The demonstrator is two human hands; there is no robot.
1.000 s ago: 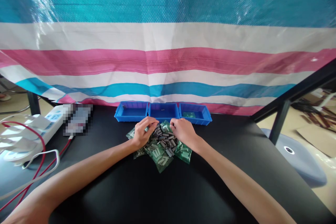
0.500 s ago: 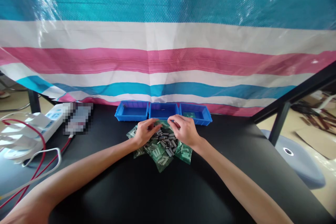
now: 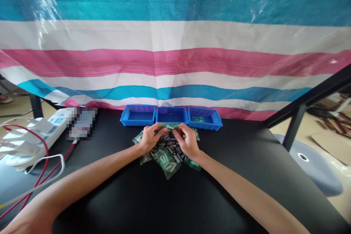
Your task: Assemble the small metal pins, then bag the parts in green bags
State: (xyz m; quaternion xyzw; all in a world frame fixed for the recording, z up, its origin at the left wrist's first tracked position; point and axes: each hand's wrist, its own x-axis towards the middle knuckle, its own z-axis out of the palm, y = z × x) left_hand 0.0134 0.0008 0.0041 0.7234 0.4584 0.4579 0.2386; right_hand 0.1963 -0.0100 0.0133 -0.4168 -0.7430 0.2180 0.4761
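Note:
A pile of small dark cylindrical parts [image 3: 171, 148] lies on several green plastic bags [image 3: 169, 162] on the black table [image 3: 175, 197]. My left hand [image 3: 150, 138] rests on the pile's left side with fingers curled over the parts. My right hand [image 3: 186, 140] lies on the right side, fingers bent down into the pile. The fingertips of both hands nearly meet at the pile's far edge. What the fingers pinch is too small to make out. Three blue trays stand just behind: left [image 3: 137, 114], middle [image 3: 171, 115], right [image 3: 205, 118].
A striped blue, white and pink tarp [image 3: 175, 51] hangs behind the trays. A white power strip [image 3: 52, 124] with red and white cables [image 3: 41, 168] lies at the left. A black frame bar [image 3: 307, 98] and a grey stool [image 3: 315, 168] stand at the right.
My right hand has moved left and down onto the pile, closer to my left hand. The left hand has stayed on the pile.

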